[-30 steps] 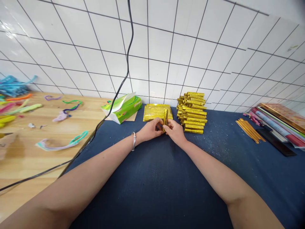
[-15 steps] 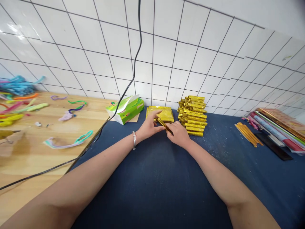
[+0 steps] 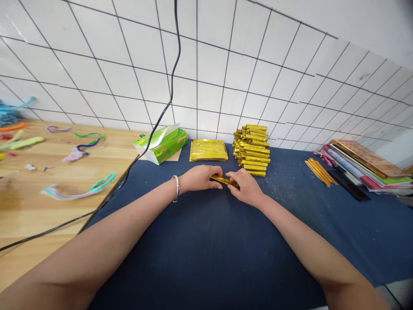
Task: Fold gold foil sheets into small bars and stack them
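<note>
A narrow strip of folded gold foil paper [image 3: 222, 180] spans the gap between my two hands, just above the dark blue table cover. My left hand [image 3: 202, 177], with a silver bangle at the wrist, pinches its left end. The right end is gripped by the thumb and fingers of my right hand [image 3: 245, 186]. Behind them lies a flat stack of gold foil sheets [image 3: 209, 150]. To its right rises a pile of folded gold foil strips [image 3: 253, 150], laid in layers.
A green tissue pack [image 3: 164, 144] stands at the back left, with a black cable [image 3: 151, 142] hanging in front of it. Coloured pipe cleaners [image 3: 87, 185] lie on the wooden table at left. Flat gold strips [image 3: 320, 172], a black ruler-like bar [image 3: 350, 185] and stacked books [image 3: 371, 165] sit at right.
My left hand has closed on the strip's left end, and the strip has turned nearer to level. Both hands have come towards me, away from the sheet stack. The view has shifted right.
</note>
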The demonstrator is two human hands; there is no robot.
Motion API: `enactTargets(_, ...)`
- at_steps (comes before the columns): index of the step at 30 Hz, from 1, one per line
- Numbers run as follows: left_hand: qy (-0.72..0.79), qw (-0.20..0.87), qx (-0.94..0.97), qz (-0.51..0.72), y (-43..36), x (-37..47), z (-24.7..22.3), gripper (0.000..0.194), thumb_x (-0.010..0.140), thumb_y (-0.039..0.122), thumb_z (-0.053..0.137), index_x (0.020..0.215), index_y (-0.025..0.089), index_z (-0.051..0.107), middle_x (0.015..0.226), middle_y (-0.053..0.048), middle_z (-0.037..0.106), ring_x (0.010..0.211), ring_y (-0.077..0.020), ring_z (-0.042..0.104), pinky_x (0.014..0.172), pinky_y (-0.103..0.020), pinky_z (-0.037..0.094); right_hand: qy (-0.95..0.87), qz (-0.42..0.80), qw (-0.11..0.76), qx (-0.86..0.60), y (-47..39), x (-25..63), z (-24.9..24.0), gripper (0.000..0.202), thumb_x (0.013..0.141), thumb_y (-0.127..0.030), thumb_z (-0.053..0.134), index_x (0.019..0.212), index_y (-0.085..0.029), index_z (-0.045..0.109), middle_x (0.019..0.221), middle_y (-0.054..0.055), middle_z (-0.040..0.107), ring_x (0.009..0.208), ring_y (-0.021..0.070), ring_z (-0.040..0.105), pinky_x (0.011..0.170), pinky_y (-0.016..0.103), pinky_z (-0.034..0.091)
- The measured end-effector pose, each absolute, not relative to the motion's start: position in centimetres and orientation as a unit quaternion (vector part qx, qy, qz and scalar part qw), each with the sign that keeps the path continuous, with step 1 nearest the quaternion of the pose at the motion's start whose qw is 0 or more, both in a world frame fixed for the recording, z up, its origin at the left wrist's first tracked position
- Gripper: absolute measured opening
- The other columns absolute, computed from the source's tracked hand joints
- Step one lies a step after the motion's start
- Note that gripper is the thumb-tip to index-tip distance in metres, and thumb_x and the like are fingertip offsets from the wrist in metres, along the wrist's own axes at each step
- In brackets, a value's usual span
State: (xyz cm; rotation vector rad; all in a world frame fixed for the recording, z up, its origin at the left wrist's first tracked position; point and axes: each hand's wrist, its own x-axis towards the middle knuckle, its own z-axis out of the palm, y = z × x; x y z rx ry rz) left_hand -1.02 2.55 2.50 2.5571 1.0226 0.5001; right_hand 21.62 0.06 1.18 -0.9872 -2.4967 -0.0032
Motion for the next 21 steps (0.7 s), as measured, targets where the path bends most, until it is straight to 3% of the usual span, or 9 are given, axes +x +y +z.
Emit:
enactTargets(6,0.322,0.248,0.901,0.152,1.1,0.4,2.4,0.036,0.081,0.049,0.055,0.105,0.022,0.054,0.090,0.000,0.063,0.076,-0.0145,0.058,0.064,-0.021,0.038,-0.874,0.066,0.285,-0.387,-1.7,22.5,0.6,0.043,0.080,-0.020,0.056,0.122,-0.021,0.045,0.094,0.005,0.061,0.090,0.0202,0.051,0.084,0.036,0.043)
enactTargets(12,0.326,0.300,0.871,0.211,1.0,1.7,0.9,0.032,0.087,0.043,0.049,0.109,0.021,0.053,0.096,0.000,0.062,0.083,-0.0142,0.057,0.073,-0.023,0.041,-0.795,0.090,0.392,-0.453,-1.8,22.9,0.0,0.041,0.079,-0.027,0.061,0.118,-0.023,0.048,0.106,0.006,0.058,0.095,0.0202,0.054,0.085,0.036,0.045)
enactTargets(16,0.361,0.320,0.840,0.249,1.3,1.9,0.3,0.033,0.088,0.044,0.048,0.111,0.021,0.052,0.098,0.000,0.060,0.086,-0.0144,0.056,0.077,-0.025,0.041,-0.710,0.147,0.454,-0.518,-1.4,23.1,-0.5,0.032,0.075,-0.033,0.065,0.101,-0.021,0.051,0.092,0.004,0.057,0.076,0.0160,0.055,0.069,0.030,0.048)
enactTargets(21,0.370,0.321,0.837,0.243,1.5,2.0,0.0,0.033,0.087,0.045,0.048,0.110,0.021,0.052,0.096,0.000,0.060,0.085,-0.0140,0.055,0.076,-0.025,0.042,-0.698,0.213,0.457,-0.509,-1.4,23.1,-0.4,0.017,0.081,-0.036,0.058,0.087,-0.020,0.056,0.079,0.000,0.057,0.069,0.0126,0.053,0.066,0.026,0.045)
